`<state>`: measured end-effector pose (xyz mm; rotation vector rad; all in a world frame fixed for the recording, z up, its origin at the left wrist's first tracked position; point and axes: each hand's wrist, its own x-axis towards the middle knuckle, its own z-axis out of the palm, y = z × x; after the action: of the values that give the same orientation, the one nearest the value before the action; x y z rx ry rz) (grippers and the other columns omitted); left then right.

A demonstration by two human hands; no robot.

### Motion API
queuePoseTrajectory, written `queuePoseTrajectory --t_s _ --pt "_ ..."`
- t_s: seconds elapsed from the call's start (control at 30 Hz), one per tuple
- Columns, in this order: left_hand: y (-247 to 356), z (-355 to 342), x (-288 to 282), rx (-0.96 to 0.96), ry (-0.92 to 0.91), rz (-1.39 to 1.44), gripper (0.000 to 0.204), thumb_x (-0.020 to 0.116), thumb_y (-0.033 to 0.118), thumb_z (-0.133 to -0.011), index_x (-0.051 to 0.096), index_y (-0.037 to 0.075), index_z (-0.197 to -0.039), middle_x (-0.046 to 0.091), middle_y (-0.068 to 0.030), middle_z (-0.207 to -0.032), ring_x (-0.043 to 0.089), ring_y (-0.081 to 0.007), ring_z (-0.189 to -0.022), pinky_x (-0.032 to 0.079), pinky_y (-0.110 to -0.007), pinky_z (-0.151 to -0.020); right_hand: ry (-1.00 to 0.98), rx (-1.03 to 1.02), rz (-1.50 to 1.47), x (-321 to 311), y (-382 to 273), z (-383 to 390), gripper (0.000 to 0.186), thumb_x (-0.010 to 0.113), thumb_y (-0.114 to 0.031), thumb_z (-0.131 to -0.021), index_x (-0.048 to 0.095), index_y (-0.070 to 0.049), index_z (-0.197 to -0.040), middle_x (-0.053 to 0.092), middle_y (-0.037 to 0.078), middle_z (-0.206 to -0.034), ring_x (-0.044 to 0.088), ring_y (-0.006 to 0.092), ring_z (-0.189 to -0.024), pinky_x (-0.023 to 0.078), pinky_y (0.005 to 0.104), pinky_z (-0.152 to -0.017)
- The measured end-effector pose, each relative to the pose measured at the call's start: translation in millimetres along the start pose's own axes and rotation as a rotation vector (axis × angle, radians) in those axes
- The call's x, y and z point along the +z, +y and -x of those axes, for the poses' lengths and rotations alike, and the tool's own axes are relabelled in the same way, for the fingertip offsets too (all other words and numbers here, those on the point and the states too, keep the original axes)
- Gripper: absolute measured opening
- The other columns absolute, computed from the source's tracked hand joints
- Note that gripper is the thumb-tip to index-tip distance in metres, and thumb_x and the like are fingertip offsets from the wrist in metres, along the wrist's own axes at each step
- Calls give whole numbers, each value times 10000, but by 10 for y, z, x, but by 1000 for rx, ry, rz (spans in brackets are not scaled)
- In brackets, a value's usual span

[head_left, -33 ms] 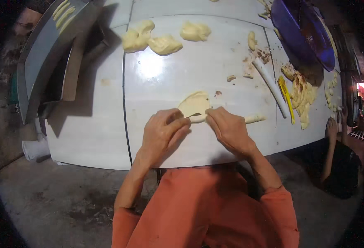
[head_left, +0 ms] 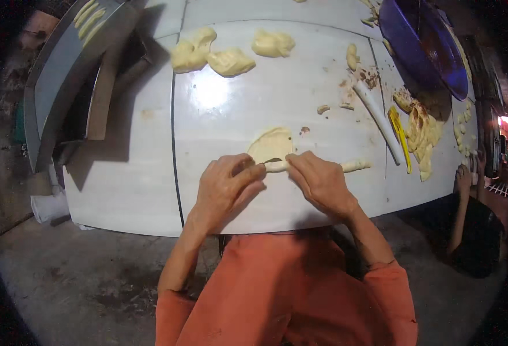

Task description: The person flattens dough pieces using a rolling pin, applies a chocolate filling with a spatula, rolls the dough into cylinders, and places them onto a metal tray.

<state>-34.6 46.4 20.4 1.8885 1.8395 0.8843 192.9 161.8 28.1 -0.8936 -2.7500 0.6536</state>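
Note:
A thin, flat piece of pale yellow dough (head_left: 272,142) lies on the white table in front of me, its near edge curled into a narrow roll. My left hand (head_left: 226,185) pinches the left end of that edge between thumb and fingers. At the right end, the bent fingers of my right hand (head_left: 322,182) grip the same roll. A small dark gap shows between the roll and the flat part. Just right of my right hand lies a slim dough stick (head_left: 356,165), partly hidden behind the hand.
Dough lumps (head_left: 231,62) sit at the back. To the right are a white rod (head_left: 377,122), a yellow tool (head_left: 400,139), brown-smeared dough (head_left: 422,136) and a purple basin (head_left: 418,55). Metal trays (head_left: 52,86) stand left, one with dough strips. Another person's arm (head_left: 463,202) is at far right.

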Motion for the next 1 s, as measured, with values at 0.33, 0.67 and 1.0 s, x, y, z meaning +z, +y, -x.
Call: queuePoseTrajectory --t_s 0.33,0.67,1.0 --pt "-94 -157 10 166 -28 -40 141 782 177 -860 750 96 -971 694 -32 -893 655 -231 -846 474 -394 -715 -129 -71 -236 -23 116 -192 175 684 -241 -966 673 -69 -999 637 99 -927 653 326 -771 519 428 -674" --pt "-76 -158 -82 -44 -57 19 206 764 230 -884 717 105 -1041 719 -85 -932 671 -294 -826 492 -417 -729 -113 162 -146 -140 61 -293 232 658 -303 -978 643 -90 -1070 683 125 -945 695 356 -799 552 458 -719" --pt "-212 -123 31 177 121 -108 249 828 117 -792 728 122 -1020 681 1 -831 630 -198 -724 437 -360 -646 75 -219 -27 71 186 -258 213 735 -257 -910 638 -88 -997 584 66 -873 652 240 -723 535 377 -601"
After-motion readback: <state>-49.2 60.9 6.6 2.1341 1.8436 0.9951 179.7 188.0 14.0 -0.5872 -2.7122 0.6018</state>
